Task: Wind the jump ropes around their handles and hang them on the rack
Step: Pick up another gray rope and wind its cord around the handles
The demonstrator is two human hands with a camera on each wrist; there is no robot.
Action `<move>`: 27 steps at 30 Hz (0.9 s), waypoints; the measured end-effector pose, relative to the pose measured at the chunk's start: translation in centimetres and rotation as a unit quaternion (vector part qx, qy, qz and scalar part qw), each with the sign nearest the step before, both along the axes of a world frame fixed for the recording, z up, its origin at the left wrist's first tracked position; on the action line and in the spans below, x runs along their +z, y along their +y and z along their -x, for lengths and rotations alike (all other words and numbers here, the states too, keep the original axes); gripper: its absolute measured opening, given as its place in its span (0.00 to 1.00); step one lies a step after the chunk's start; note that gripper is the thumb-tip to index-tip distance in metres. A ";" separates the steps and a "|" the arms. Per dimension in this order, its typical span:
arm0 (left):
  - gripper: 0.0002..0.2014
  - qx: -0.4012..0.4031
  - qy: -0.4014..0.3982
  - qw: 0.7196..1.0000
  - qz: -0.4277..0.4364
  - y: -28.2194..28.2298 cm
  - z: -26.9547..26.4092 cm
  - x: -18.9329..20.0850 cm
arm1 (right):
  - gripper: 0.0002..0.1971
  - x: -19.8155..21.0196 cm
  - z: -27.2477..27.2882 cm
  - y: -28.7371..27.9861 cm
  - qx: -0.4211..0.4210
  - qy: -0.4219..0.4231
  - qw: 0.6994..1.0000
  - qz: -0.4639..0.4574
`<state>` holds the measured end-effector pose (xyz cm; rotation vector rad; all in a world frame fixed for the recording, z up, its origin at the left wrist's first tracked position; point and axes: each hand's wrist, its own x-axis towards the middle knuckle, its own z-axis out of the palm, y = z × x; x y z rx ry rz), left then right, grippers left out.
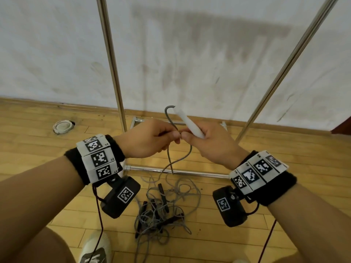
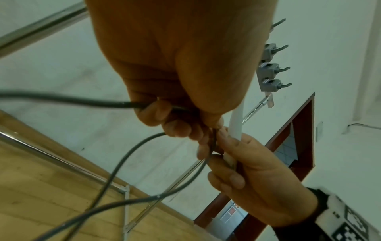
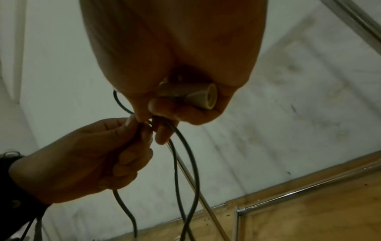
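On the wooden floor [image 1: 247, 243] at far left lies one round white coiled object [image 1: 63, 126], near the skirting. Next to the right rises the left one of the rack's [image 1: 111, 59] two slanted chrome uprights. The left hand [image 1: 148, 138] is curled around the grey rope [image 1: 169, 118], pinching it between thumb and fingertips [image 2: 177, 128]; the left wrist view shows the rope entering that fist from the left and two strands looping down below it. Directly below, between the two forearms, one tangled heap of grey ropes with dark handles [image 1: 163, 207] lies on the floor in front of the rack's base bar; how many ropes are in it cannot be counted. The rope in hand arches up from the left fist to the tip of one white handle [image 1: 187, 122], which the right hand [image 1: 210, 143] grips, tilted up and to the left; its flared open end [image 3: 208, 96] shows at the heel of that palm. The two hands touch at the fingertips. In the left wrist view four grey hook clips [image 2: 270, 68] sit in a row on the rack's bar.
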<state>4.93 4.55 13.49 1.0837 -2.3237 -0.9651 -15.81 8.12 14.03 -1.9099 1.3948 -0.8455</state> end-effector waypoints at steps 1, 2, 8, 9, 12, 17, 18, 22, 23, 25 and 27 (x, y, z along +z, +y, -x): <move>0.13 0.000 0.003 1.000 0.000 0.1 0.0 0.1 | 0.06 0.0 -0.2 0.0 0.007 0.000 1.000 -0.011; 0.13 0.002 0.003 1.000 -0.002 0.3 -0.1 0.1 | 0.07 -0.1 -0.3 -0.1 0.006 0.002 1.000 -0.019; 0.12 -0.015 -0.057 0.998 -0.019 0.0 -0.8 -0.8 | 0.11 0.2 0.1 -0.5 -0.021 0.025 0.999 0.019; 0.13 -0.021 -0.085 0.996 -0.013 -0.1 -0.8 -1.0 | 0.12 0.4 0.3 -0.6 -0.032 0.004 0.999 0.026; 0.10 -0.028 -0.138 0.990 -0.005 -0.3 -0.6 -1.9 | 0.12 1.1 1.3 -0.9 -0.060 -0.043 0.996 0.050; 0.07 -0.040 -0.123 0.991 -0.017 -0.6 -0.1 -2.8 | 0.12 1.3 2.5 -1.3 -0.118 -0.075 0.987 0.085; 0.10 -0.041 -0.132 0.990 -0.021 -0.6 -0.2 -3.0 | 0.12 1.3 2.7 -1.5 -0.136 -0.085 0.983 0.089; 0.10 -0.004 -0.140 0.990 -0.032 -0.7 -0.7 -3.4 | 0.12 1.6 4.4 -2.3 -0.182 -0.110 0.973 0.091; 0.08 0.012 -0.129 0.991 -0.035 -0.8 -0.7 -3.3 | 0.10 1.5 4.8 -2.4 -0.187 -0.107 0.973 0.087; 0.07 0.043 -0.094 0.994 -0.035 -1.0 -0.8 -3.0 | 0.05 1.2 5.2 -2.4 -0.194 -0.102 0.973 0.072; 0.05 0.064 -0.055 0.996 -0.035 -1.0 -0.7 -2.3 | 0.05 1.0 5.2 -2.1 -0.184 -0.086 0.978 0.048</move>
